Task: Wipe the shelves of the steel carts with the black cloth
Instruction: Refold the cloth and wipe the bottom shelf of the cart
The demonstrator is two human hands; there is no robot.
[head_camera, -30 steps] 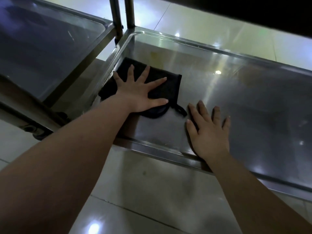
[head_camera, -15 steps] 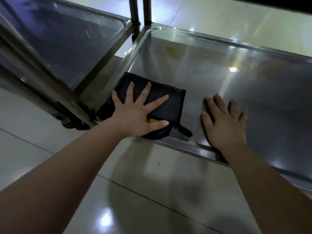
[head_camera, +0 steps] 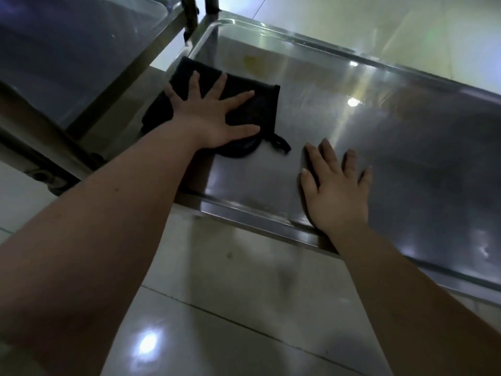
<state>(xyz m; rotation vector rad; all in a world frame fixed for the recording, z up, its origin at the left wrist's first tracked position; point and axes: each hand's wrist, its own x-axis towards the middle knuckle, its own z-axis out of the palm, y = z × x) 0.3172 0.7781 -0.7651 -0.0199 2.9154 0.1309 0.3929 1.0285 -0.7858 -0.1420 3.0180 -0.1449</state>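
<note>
Cloth [head_camera: 264,109] folded flat on shelf [head_camera: 406,131], near its 10 o'clock corner. Left hand [head_camera: 208,115] pressed on top, fingers spread. Right hand [head_camera: 336,191] at cloth's 4 o'clock, apart from it, spread flat on bare steel by near rim. Yellowish smear [head_camera: 253,62] at cloth's 1 o'clock.

Dim, glare spots on steel, wide-angle warp

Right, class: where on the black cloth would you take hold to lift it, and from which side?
Pinch the small loop at the near right corner of the black cloth, coming from the right. It sticks out onto bare shelf, clear of the left hand pressing flat on the cloth.
</note>
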